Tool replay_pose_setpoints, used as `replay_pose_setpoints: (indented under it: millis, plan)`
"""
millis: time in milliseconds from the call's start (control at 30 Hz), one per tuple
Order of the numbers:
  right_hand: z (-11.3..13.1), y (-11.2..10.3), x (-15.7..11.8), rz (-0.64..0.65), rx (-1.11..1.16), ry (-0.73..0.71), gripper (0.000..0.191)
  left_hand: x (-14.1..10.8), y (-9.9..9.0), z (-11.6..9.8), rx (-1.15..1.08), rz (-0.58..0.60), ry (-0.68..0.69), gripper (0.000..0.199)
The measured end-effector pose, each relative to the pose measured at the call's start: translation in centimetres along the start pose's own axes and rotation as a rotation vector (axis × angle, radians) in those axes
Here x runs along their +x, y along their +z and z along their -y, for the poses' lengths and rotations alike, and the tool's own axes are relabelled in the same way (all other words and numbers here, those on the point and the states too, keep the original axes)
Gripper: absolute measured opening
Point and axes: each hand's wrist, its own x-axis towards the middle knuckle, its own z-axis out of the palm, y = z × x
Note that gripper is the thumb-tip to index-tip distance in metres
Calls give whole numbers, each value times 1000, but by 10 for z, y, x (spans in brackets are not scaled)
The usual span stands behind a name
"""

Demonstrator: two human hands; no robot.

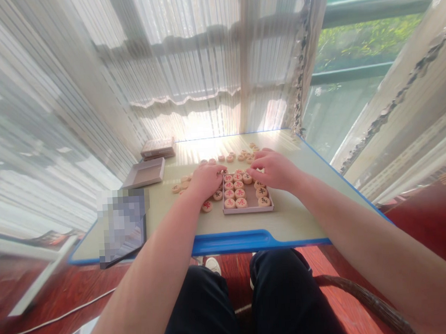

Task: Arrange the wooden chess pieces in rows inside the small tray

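Observation:
A shallow box [248,210] stands on the table, with round wooden chess pieces in rows. Two columns of red-marked pieces [240,193] fill its left side, and black-marked pieces [262,192] line its right; bare floor shows between them. My left hand [207,179] is at the box's upper left corner, fingers bent over loose pieces; what its fingertips hold, if anything, is hidden. My right hand [271,168] reaches over the upper right of the box, fingers curled beside a black-marked piece [247,178]; whether it grips that piece is unclear.
Loose pieces [230,158] lie beyond the box and left of it. An empty box part [144,173], a stacked box [157,147] and a pixelated tablet-like object [125,224] are at left. The table's blue front edge [232,240] has a recess.

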Motion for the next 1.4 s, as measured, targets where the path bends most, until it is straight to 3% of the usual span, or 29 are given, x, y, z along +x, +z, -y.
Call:
replay_pose_setpoints:
  millis: [400, 600, 933, 1400]
  plan:
    - [-2, 4, 0, 20, -14, 12, 29, 0, 0, 1, -19, -10, -1, 27]
    - [-3, 5, 0, 17, -1, 4, 30, 0, 2, 2, -13, -40, -10, 36]
    - [-1, 3, 0, 24, 5, 10, 30, 4, 7, 8, -43, 23, 66, 38]
    - [-2, -5, 0, -32, -26, 63, 34, 3, 7, 6, -4, -5, 6, 31]
